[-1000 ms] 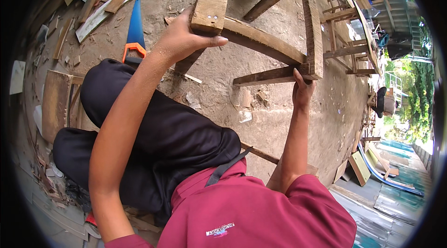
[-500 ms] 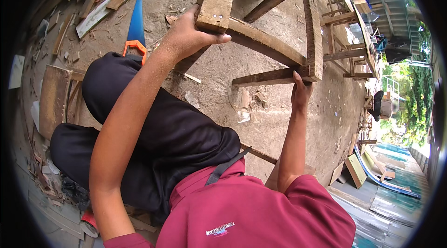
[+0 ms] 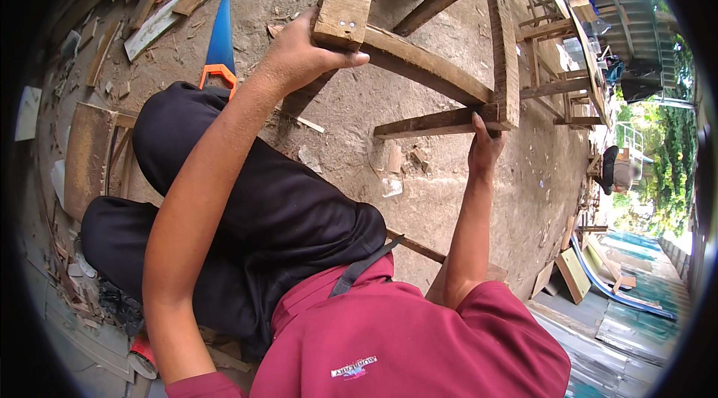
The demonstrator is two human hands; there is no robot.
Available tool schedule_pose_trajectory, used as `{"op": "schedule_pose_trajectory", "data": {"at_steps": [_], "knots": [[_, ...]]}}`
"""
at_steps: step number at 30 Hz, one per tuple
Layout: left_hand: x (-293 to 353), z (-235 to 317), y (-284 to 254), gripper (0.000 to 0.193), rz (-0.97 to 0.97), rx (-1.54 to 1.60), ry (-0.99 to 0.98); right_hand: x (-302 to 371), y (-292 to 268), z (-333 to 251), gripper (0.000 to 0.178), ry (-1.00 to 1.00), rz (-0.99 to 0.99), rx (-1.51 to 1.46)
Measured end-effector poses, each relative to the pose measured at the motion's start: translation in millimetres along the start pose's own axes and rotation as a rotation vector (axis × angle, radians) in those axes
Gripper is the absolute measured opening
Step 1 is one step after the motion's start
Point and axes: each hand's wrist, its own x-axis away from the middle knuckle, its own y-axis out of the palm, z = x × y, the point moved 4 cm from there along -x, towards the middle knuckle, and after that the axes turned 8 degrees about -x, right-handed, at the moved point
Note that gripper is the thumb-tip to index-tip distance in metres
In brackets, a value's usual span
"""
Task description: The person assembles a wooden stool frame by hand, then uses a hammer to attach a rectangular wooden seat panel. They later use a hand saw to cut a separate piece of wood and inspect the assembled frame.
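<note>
Before me stands a rough wooden frame [image 3: 430,68] of brown beams and legs, its far end running out at the top edge. My left hand [image 3: 310,54] is closed round its near left corner, thumb along the lower side of the wide beam with two nail heads. At the near right corner my right hand [image 3: 485,142] grips the joint from below, thumb up against the wood; its other fingers are partly hidden. A handsaw [image 3: 221,43] with a blue blade and orange handle lies left of my left forearm, beside my knee.
Planks [image 3: 168,24] and wood scraps litter the dirt ground at the upper left. A low wooden stool-like piece [image 3: 88,151] is left of my knees. More wooden frames [image 3: 557,62] stand at the right, with boards [image 3: 572,275] and corrugated sheets [image 3: 636,323] below them.
Almost nothing differs; the view has shifted very slightly. Both hands keep the same hold on the wooden frame.
</note>
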Motion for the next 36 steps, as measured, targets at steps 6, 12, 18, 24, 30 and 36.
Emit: {"op": "schedule_pose_trajectory", "data": {"at_steps": [6,12,18,24,30,36], "knots": [[2.6,4.1,-0.8,0.084,0.017,-0.05,-0.003,-0.8,-3.3,-0.5,0.037,-0.028,0.02,0.074],[4.3,8.3,-2.1,0.081,-0.001,-0.019,0.021,-0.3,-0.6,-3.2,0.034,-0.018,0.019,0.06],[3.2,13.1,-9.5,0.078,-0.082,-0.068,0.032,-1.8,-7.1,-3.1,0.033,0.006,0.022,0.092],[5.0,9.6,-10.8,0.079,-0.066,-0.035,0.009,0.5,1.1,-8.3,0.034,-0.019,0.026,0.106],[7.9,12.7,-9.5,0.073,-0.093,0.024,0.019,5.7,6.9,-9.2,0.04,-0.079,0.062,0.044],[7.8,10.3,-12.0,0.075,-0.1,-0.023,0.03,7.2,6.6,-4.1,0.046,-0.077,0.076,-0.03]]}}
